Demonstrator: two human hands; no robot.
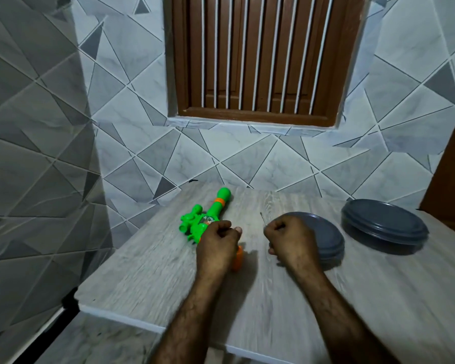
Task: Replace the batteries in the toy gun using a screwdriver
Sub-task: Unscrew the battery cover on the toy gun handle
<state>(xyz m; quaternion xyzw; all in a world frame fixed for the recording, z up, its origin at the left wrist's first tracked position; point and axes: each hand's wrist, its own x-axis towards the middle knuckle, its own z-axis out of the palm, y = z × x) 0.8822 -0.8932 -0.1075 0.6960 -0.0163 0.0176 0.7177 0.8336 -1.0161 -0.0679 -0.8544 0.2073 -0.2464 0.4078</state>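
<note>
A green toy gun (204, 218) with orange trim lies on the wooden table (147, 261), barrel pointing away toward the wall. My left hand (217, 246) rests on its rear part with fingers curled, hiding most of the orange grip. My right hand (290, 237) is closed in a fist around a screwdriver (262, 218); only the thin metal shaft sticks out above the fist, pointing up and away. The screwdriver tip is apart from the gun, to its right. No batteries are visible.
A grey plate (326, 240) lies just behind my right hand, and a stack of grey plates (384, 223) sits at the table's right rear. Tiled walls close in behind and to the left. The table's left edge drops off near the gun.
</note>
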